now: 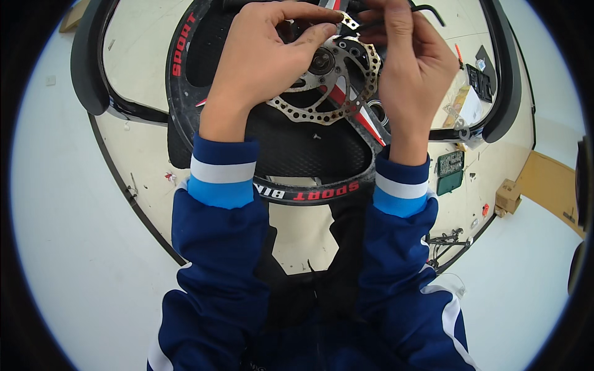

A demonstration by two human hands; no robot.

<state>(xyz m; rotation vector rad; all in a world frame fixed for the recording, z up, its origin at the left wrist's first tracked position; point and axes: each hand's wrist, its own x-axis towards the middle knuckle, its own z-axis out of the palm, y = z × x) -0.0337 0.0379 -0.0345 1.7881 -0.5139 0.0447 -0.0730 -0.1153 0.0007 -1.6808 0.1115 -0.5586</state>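
Across the pale floor [139, 148], open room separates a black spoked wheel [179, 99] from the curved black bars at left [88, 62] and right [510, 74]; the wheel's near edge faces the wearer's lap. The rim is scuffed, with red and white markings. At its hub, between both hands, lies the silver brake disc [315, 116], perforated and scallop-edged. The right hand [414, 68] has its grip clenched on a bent black hex key [433, 11]; the left hand [266, 62] arches over the disc, thumb and forefinger nearly meeting, their contents indeterminable. A small screw [317, 136] lies on black mesh.
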